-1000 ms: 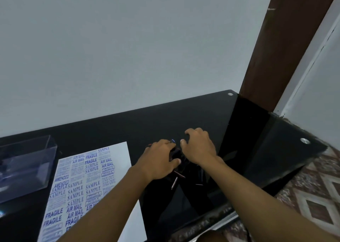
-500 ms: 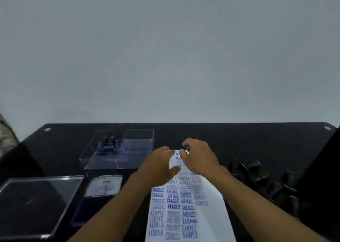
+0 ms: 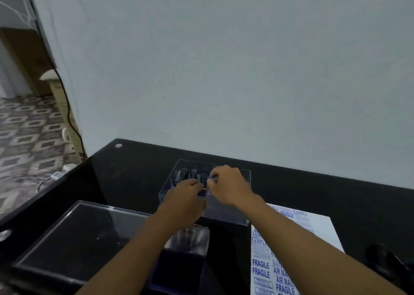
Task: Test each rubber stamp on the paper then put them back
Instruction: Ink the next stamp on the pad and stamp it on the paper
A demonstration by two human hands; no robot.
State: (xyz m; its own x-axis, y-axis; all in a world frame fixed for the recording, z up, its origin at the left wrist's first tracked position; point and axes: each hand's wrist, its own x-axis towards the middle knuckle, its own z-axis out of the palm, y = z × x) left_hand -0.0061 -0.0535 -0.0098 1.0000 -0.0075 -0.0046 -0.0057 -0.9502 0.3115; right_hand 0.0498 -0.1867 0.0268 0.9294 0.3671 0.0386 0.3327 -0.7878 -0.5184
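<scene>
Both hands over clear box (image 3: 226,218) on bench. Right hand (image 3: 228,188) fingers pinch stamp (image 3: 212,179); left hand (image 3: 184,196) fingers curl, steadying it. Advice: lower upright beside stored stamps (image 3: 190,174), don't topple row.

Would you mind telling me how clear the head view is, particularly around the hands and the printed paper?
In the head view, motion blur smears the left hand, right hand and the stamps in the clear box; the paper reads only in its large blue words; the glossy black table throws reflections; wide-angle distortion bends the edges.
</scene>
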